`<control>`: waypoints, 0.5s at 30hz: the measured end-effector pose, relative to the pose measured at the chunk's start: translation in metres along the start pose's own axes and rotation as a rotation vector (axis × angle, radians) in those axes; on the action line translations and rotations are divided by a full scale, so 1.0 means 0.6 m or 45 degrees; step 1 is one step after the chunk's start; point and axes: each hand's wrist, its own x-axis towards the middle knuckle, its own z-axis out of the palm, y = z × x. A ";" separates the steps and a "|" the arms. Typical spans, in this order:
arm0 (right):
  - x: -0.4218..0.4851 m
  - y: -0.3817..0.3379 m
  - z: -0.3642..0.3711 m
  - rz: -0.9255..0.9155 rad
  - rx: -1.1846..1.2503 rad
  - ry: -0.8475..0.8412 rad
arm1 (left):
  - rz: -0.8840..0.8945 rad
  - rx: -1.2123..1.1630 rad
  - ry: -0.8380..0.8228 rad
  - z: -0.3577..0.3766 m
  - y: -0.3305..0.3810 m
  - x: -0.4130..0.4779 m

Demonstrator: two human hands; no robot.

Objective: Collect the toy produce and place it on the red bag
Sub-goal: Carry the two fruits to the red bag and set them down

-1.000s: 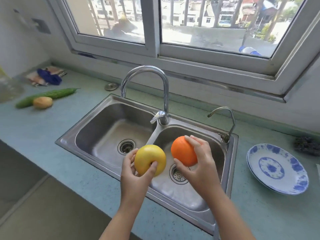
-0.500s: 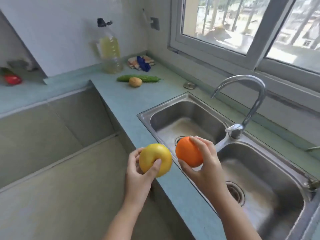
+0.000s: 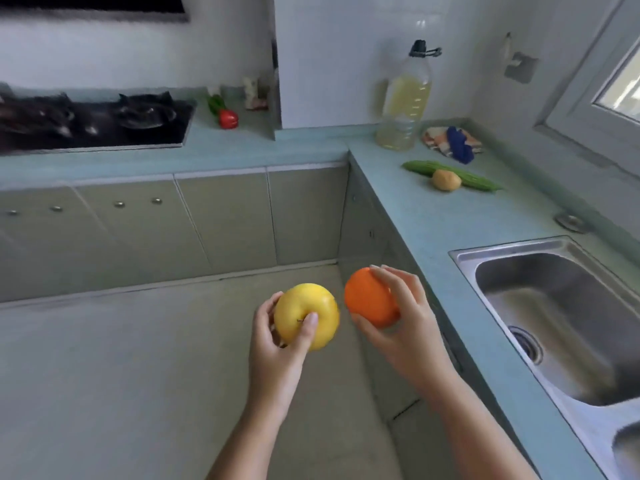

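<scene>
My left hand (image 3: 277, 355) grips a yellow toy apple (image 3: 311, 311), thumb across its stem dimple. My right hand (image 3: 405, 327) holds an orange toy fruit (image 3: 369, 296) just to the right of it. Both fruits hang in the air over the floor, left of the counter edge. On the counter at the back right lie a green toy cucumber (image 3: 478, 180) and a small toy potato (image 3: 446, 180), touching each other. A red toy pepper (image 3: 228, 118) and a green one (image 3: 214, 103) sit next to the stove. No red bag is in view.
A steel sink (image 3: 554, 306) is set into the blue-green counter (image 3: 433, 220) at right. An oil bottle (image 3: 405, 98) and a folded cloth (image 3: 453, 142) stand in the corner. The black gas stove (image 3: 90, 123) lies at far left. Cabinet doors (image 3: 225, 220) line the floor.
The view has swung left, from over the sink toward the corner and stove. Both hands keep their fruits and now hang over the floor instead of over the sink.
</scene>
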 end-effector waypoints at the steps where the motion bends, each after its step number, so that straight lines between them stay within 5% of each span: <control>1: 0.014 -0.018 0.030 -0.026 0.006 -0.030 | 0.009 0.005 0.039 -0.030 0.002 0.017; 15: 0.112 -0.191 0.375 -0.249 0.170 -0.470 | -0.018 0.054 0.505 -0.359 0.000 0.137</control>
